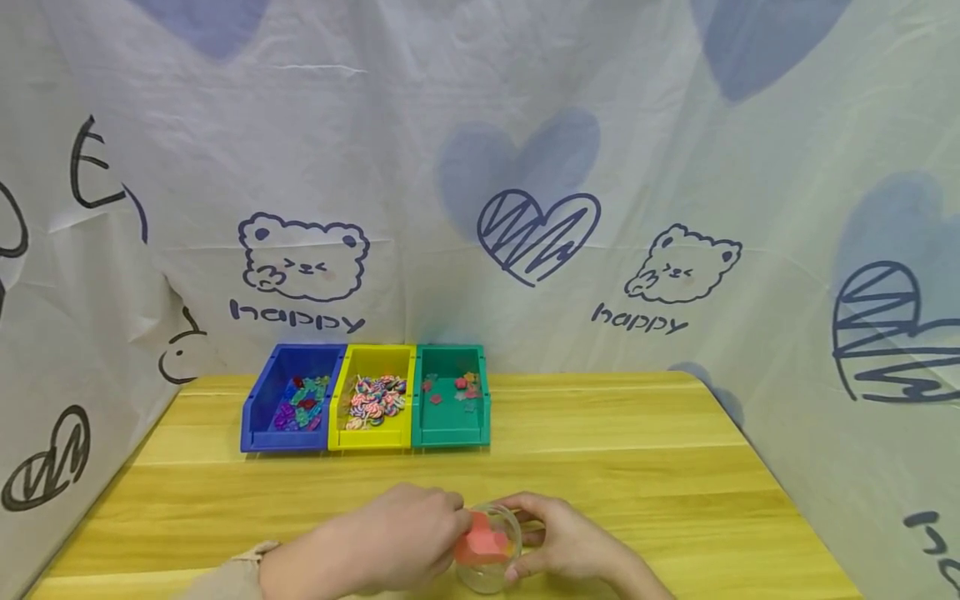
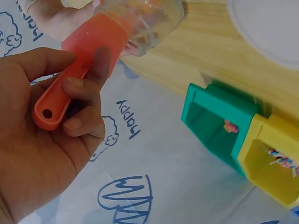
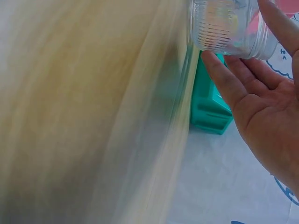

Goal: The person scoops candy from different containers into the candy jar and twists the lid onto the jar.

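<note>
Emptying the red scoop (image 1: 482, 543) into the clear jar (image 1: 483, 577) seems to be the step in hand. The left hand (image 1: 412, 529) grips the scoop by its handle, its head at the jar's mouth; the right hand (image 1: 562, 533) holds the jar between thumb and fingers, toward the near edge of the surface (image 1: 637, 450), well apart from the green bin (image 1: 452, 437) by the far edge. The next move likely calls for a steady jar and a careful tilt, lest pieces spill.
</note>
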`<state>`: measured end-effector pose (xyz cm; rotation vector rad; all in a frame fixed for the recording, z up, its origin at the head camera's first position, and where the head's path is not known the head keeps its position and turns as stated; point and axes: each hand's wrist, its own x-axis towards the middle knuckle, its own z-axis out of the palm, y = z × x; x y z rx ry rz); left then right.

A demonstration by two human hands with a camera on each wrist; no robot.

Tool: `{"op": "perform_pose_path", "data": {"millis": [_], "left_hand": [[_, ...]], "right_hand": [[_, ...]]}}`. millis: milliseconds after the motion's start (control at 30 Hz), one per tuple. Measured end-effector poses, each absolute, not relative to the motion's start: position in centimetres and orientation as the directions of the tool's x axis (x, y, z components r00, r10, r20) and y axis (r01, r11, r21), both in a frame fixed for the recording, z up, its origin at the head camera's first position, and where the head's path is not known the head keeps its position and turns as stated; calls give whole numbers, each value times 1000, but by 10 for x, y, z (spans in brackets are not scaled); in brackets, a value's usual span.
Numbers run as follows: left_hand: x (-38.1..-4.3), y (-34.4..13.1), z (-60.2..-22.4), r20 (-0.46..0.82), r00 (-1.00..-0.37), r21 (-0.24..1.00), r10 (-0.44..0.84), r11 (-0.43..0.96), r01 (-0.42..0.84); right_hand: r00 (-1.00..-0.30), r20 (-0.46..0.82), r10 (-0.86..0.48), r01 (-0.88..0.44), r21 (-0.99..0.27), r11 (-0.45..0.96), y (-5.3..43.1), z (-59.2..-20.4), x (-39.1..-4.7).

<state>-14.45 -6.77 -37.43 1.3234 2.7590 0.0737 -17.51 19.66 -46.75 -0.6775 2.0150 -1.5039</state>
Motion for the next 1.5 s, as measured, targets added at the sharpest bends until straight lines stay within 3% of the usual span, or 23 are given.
{"op": "perform_pose_path", "data": {"millis": [267, 500, 900, 1100, 1500], "left_hand": [[-149, -59, -362, -51, -568, -92, 822, 562, 822], [-148, -59, -358, -69, -570, -91, 818, 564, 821], [-137, -73, -368, -23, -628, 43, 777, 629, 776], [-134, -78, -372, 35, -664, 205, 747, 645, 736], [-138, -99, -376, 126, -818, 483, 561, 686, 545]], "right_hand": [[-748, -94, -656, -133, -948, 288, 195, -467, -175], [-746, -95, -660, -131, -949, 286, 196, -467, -175], [-733, -99, -673, -135, -949, 286, 195, -469, -176], [-734, -101, -672, -118, -955, 273, 196, -469, -175], [-730, -111, -675, -85, -964, 251, 198, -471, -176]]}}
